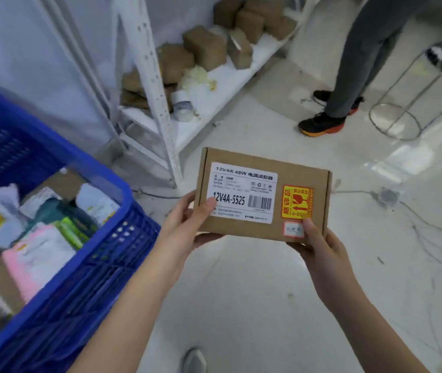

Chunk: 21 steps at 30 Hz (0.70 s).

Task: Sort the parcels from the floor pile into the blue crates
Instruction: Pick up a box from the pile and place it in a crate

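Observation:
I hold a flat brown cardboard parcel [264, 195] in the air above the pale floor, label side up. It carries a white label with a barcode and a yellow and red fragile sticker. My left hand [190, 222] grips its lower left corner, thumb on the white label. My right hand [319, 251] grips its lower right corner, thumb on a small white sticker. A blue crate [123, 211] stands to the left, holding several parcels: white and pink mailers, a green item and brown boxes.
A white metal rack [158, 84] behind the crate holds several brown packages and a roll of tape. Another person's legs and dark shoes [322, 122] stand at the upper right beside a wire stool [400, 114]. Thin cables [430, 219] lie across the floor on the right.

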Tool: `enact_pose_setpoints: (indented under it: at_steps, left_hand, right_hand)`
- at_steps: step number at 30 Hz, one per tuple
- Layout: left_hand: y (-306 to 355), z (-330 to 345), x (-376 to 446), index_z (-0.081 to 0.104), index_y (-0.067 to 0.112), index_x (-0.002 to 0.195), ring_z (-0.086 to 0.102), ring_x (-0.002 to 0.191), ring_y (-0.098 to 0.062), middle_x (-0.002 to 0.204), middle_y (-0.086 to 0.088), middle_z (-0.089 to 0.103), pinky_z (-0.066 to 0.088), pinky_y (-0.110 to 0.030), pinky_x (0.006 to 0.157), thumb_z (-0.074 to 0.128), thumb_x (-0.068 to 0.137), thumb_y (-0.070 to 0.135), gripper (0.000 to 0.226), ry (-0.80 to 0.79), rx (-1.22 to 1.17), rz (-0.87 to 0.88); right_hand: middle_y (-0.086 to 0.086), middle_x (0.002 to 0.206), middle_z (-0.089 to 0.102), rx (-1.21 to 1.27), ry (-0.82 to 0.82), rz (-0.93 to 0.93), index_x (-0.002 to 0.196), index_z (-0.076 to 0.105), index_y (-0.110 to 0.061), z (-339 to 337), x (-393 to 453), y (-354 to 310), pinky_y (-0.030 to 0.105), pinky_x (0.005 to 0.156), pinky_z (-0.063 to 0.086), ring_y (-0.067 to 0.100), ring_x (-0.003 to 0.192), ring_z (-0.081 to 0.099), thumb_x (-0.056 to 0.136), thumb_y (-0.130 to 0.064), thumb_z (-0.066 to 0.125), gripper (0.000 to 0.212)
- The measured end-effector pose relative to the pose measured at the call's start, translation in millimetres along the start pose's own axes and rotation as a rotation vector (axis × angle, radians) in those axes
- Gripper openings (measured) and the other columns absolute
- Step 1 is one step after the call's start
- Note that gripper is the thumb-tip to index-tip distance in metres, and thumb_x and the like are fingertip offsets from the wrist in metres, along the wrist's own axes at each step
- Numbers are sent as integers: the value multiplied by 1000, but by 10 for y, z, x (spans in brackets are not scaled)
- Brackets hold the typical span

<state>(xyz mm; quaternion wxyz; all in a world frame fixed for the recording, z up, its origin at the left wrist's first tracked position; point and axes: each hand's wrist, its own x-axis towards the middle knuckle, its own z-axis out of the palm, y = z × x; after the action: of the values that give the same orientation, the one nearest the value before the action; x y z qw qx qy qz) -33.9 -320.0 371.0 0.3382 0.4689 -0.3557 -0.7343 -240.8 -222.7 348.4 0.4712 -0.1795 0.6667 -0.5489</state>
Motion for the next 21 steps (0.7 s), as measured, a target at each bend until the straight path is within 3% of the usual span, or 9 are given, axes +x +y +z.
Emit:
enact_pose_setpoints:
  at_steps: [5,9,11,14,16,18,20,21]
  left_hand:
    - [565,-840,-328,59,21,110,71,89,-14,104,-2,72,60,-38,76,68,71,30,41,162,-138,98]
    - [802,-1538,-600,60,20,109,71,89,-15,102,1,74,61,-33,68,63,84,19,25,304,-264,154]
    - [854,-1863,-706,63,26,104,72,86,-10,98,6,75,60,-29,64,60,87,20,18,393,-281,164]
    - [853,-2304,-791,63,35,105,69,93,-7,101,10,73,58,-30,79,59,89,28,18,514,-262,127]
    - [841,-2581,-780,62,43,97,63,95,0,99,21,70,50,-22,83,58,88,37,12,583,-208,93]
    - [833,-2889,-701,59,46,89,53,83,14,85,34,61,38,-8,69,56,89,41,6,652,-145,64]
    - [784,-3211,-539,58,38,102,49,79,14,88,28,58,34,-6,64,53,93,36,11,725,-74,32]
    - [771,-3364,-434,58,30,109,50,79,10,93,20,59,35,-8,64,52,94,32,17,758,-41,18]
  right_hand:
    - [6,109,71,-88,-160,-88,113,63,-18,1041,-73,-262,32,85,57,19,101,68,94,-21,49,24]
    - [5,106,71,-239,-326,-179,106,65,-23,1855,-157,-391,24,75,58,16,93,70,88,-31,58,20]
    - [3,107,71,-317,-418,-195,107,63,-24,2253,-234,-422,22,73,58,15,94,71,79,-44,62,35]
    - [-2,107,70,-424,-524,-211,112,58,-25,2777,-265,-363,20,71,59,12,93,70,73,-51,59,46]
    - [-7,106,69,-527,-569,-233,116,52,-26,3107,-227,-282,17,68,58,8,92,69,82,-44,55,39]
    - [-11,109,64,-639,-610,-273,124,43,-21,3452,-139,-192,24,76,58,9,97,67,92,-32,50,35]
    - [-16,108,57,-740,-665,-291,121,37,-19,3802,-23,-84,34,85,55,11,102,62,95,-26,47,28]
    - [-18,104,55,-793,-680,-297,115,36,-22,3974,53,-22,31,81,53,8,99,60,96,-26,46,23]
